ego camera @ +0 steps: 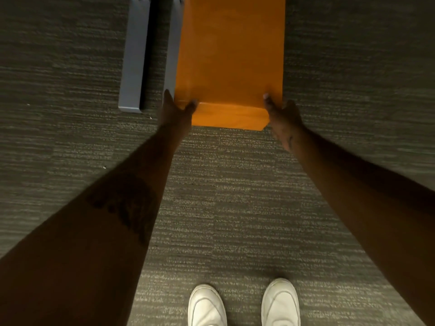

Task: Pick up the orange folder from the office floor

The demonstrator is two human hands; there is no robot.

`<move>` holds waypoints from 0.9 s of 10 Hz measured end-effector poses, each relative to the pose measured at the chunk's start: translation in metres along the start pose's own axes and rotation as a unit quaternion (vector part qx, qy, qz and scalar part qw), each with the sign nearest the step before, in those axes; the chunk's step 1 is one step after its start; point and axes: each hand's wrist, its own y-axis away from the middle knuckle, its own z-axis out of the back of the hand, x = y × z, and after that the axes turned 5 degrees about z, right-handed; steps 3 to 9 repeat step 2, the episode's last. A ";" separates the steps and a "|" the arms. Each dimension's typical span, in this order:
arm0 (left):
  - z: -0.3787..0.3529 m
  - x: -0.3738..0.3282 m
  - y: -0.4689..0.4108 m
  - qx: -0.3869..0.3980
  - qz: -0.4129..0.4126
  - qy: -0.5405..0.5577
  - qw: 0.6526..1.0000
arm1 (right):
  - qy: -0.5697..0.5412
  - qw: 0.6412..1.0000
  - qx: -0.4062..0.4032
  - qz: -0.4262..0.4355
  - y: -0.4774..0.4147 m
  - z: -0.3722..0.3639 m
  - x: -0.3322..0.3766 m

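Folder: the orange folder [229, 60] is over the grey carpet [235, 196], far of the 2 white shoes [243, 304]; its far end is cut off by the top edge.
Left hand [175, 111]: thumb on top at the near left corner, fingers hidden beneath, clamped on the folder.
Right hand [283, 116]: pinching the near right corner, fingers partly hidden.
Grey legs [135, 55]: 2, left of the folder, tops cut off.
Writing: none readable; picture is blurred.
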 end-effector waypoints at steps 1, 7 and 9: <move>-0.002 0.015 0.040 0.042 0.016 -0.083 0.996 | 0.131 0.991 -0.009 -0.017 0.026 0.014 -0.012; 0.001 0.027 0.077 0.037 -0.018 -0.145 0.989 | 0.214 0.977 -0.014 0.005 0.061 0.029 -0.021; 0.001 0.027 0.077 0.037 -0.018 -0.145 0.989 | 0.214 0.977 -0.014 0.005 0.061 0.029 -0.021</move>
